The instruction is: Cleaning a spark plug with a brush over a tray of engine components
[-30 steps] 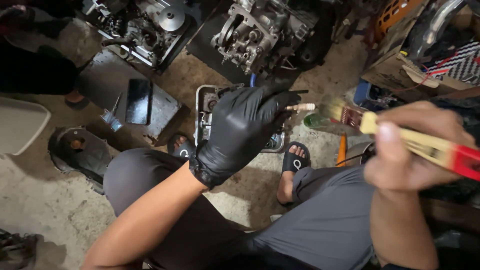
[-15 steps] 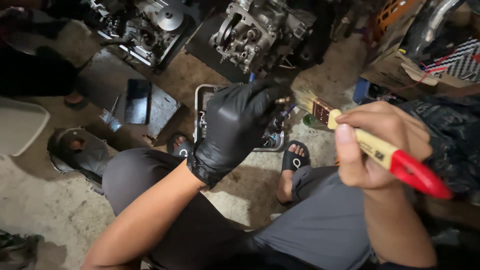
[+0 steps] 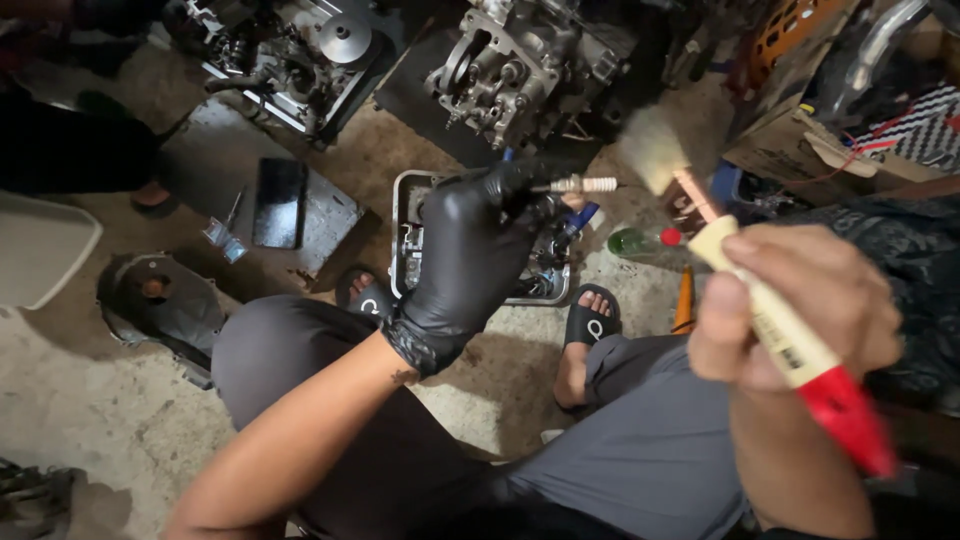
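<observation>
- Head view, looking down over my knees: my left hand (image 3: pixel 462 255) wears a black, slightly glossy rubber glove, its fingers pinched around a small spark plug (image 3: pixel 580 185) with a pale ribbed tip that points right
- I hold that plug above a shallow metal tray (image 3: pixel 405 215) with rounded corners, which sits on the floor between my feet and holds dark oily parts
- my right hand (image 3: pixel 795 305) is bare, fingers clenched around a paintbrush (image 3: pixel 750 300): cream wooden handle, red end, copper-coloured ferrule, soft pale bristles
- the bristles are blurred and sit just right of the plug's tip; I cannot tell whether they touch it
- grey cloth trousers cover both legs, and black rubber slide sandals (image 3: pixel 592 322) are on my feet
- a green glass bottle (image 3: pixel 640 241) with a red cap lies on the rough, stained concrete beyond the right foot
- two bare cast-metal engine blocks (image 3: pixel 510 65) stand at the top, grey and knobbly
- a flat dark plate (image 3: pixel 280 200) lies left of the tray
</observation>
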